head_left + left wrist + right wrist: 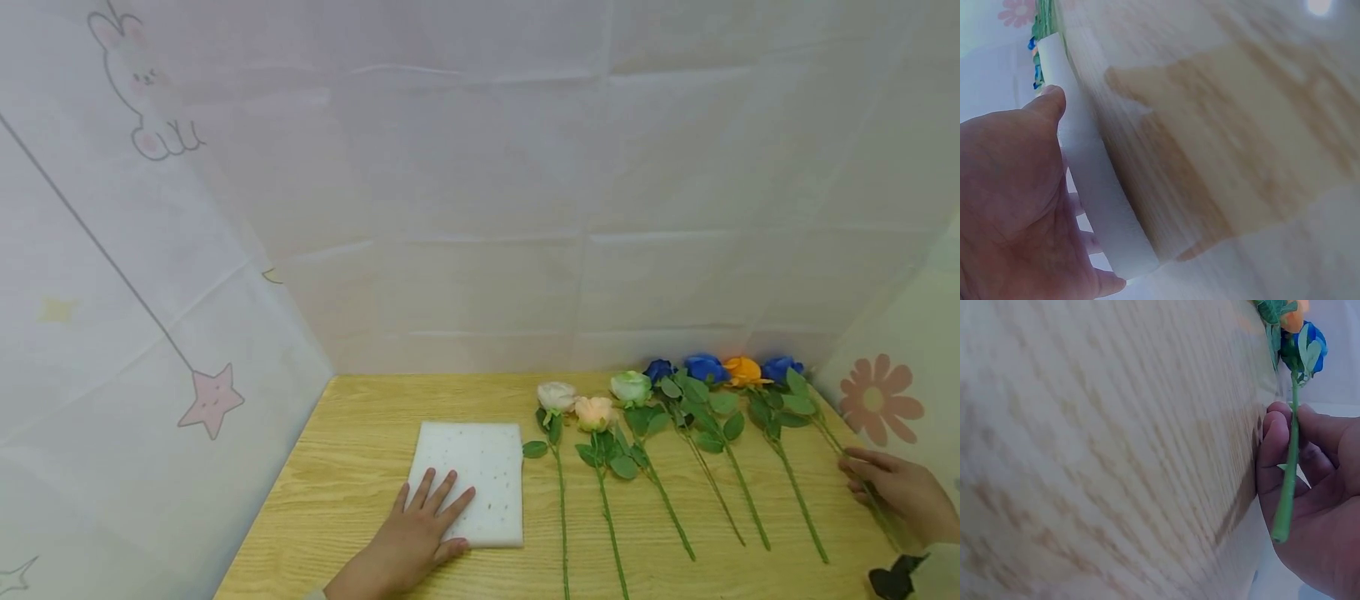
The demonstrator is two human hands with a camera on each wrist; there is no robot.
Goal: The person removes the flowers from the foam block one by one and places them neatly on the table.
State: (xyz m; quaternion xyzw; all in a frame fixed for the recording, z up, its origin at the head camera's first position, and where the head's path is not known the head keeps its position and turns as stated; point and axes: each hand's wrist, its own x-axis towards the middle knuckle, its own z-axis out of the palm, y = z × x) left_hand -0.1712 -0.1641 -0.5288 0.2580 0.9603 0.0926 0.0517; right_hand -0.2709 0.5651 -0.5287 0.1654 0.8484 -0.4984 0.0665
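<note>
A white foam block (487, 492) with small holes lies on the table. My left hand (416, 533) rests on its near left part, fingers spread; in the left wrist view the thumb and fingertips lie along the block's edge (1094, 169). At the far right, my right hand (896, 487) pinches the green stem (1291, 462) of a blue rose (782, 368) between thumb and fingers. The stem's cut end points back past the palm in the right wrist view. The blue flower head (1313, 350) is at the far end, beside an orange rose (744, 372).
Between the hands lie more stemmed roses in a row: cream (557, 397), peach (595, 413), pale green (631, 387), dark blue (660, 370) and blue (707, 367). Their stems point toward the near edge. Printed cloth walls (465, 292) enclose the wooden table (360, 433).
</note>
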